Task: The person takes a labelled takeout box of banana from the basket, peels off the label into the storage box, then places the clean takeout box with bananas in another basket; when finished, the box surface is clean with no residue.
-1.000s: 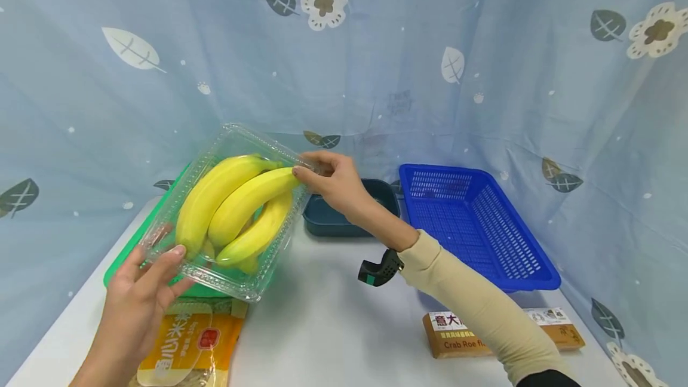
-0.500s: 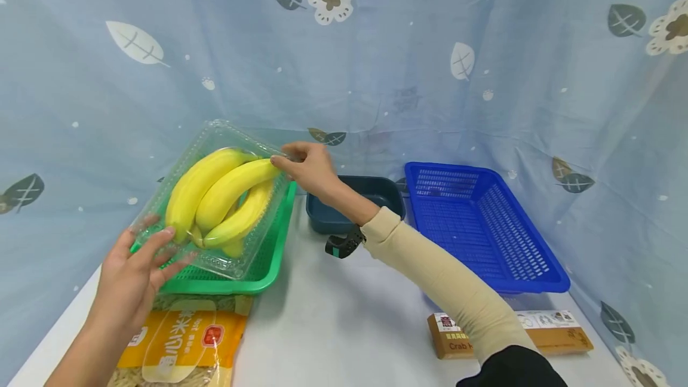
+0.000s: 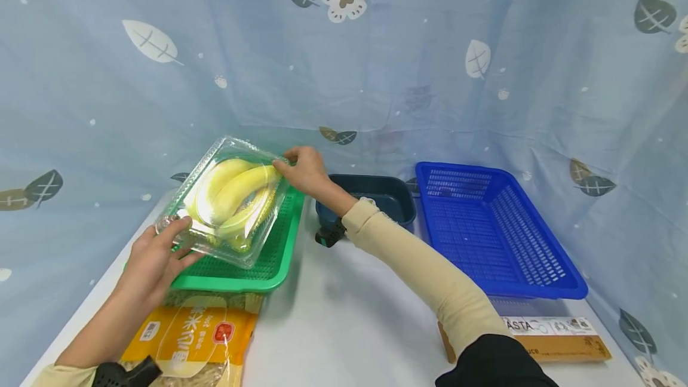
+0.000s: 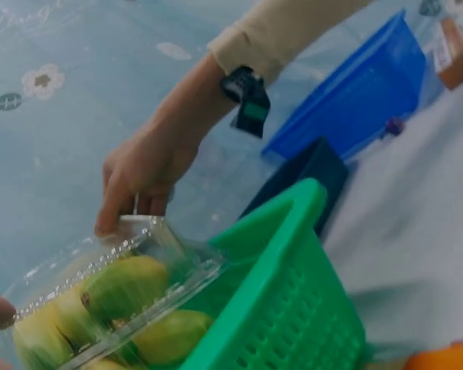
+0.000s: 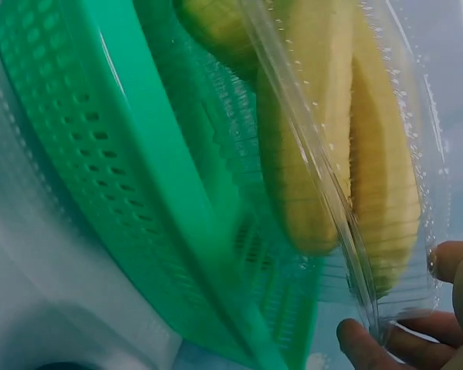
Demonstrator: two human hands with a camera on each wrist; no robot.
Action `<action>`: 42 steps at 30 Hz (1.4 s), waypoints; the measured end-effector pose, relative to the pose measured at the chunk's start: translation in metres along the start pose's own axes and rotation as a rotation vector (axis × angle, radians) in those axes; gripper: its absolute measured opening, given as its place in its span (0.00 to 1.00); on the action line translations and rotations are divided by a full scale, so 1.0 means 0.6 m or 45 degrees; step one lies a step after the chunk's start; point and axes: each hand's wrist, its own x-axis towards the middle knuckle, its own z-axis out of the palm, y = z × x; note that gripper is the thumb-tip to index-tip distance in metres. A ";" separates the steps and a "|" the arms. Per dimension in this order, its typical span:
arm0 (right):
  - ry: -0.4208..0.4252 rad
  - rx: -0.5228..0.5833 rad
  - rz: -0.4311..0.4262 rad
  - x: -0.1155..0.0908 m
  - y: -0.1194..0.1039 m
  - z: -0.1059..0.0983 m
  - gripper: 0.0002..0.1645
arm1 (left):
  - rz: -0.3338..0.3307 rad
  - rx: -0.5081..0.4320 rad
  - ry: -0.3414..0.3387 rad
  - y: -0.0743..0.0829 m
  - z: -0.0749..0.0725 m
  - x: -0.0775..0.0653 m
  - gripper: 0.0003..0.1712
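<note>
A clear plastic clamshell box [image 3: 263,233] with several yellow bananas [image 3: 236,196] inside is held tilted above the green basket [image 3: 242,284]. My left hand [image 3: 156,261] grips its near left corner, thumb on top and fingers beneath. At the far right corner, my right hand [image 3: 306,169] pinches the rim between thumb and fingers. The right wrist view shows that pinch up close, with the box [image 5: 355,262] partly inside the basket's wall [image 5: 139,146]. In the left wrist view the box [image 4: 100,270] leans beside the basket's rim [image 4: 293,223].
A dark blue tray [image 3: 398,196] stands behind my right wrist. To its right sits a blue perforated basket [image 3: 500,243], with a brown pasta box [image 3: 564,345] in front, partly behind my sleeve. An orange food bag [image 3: 199,333] lies before the green basket.
Both hands have carried the banana box down and slightly leftward relative to the table, closer over the green basket. More of the basket now shows. The view has shifted a little left.
</note>
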 end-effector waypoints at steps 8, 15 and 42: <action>-0.015 -0.241 0.044 0.030 0.010 0.030 0.20 | -0.152 -0.122 -0.020 0.007 0.003 0.024 0.44; -0.150 -0.373 0.077 0.046 0.014 0.043 0.25 | -0.243 -0.244 0.002 0.001 0.009 0.039 0.41; -0.404 -0.459 0.022 0.071 0.036 0.082 0.20 | -0.499 -0.175 -0.028 0.006 0.012 0.080 0.56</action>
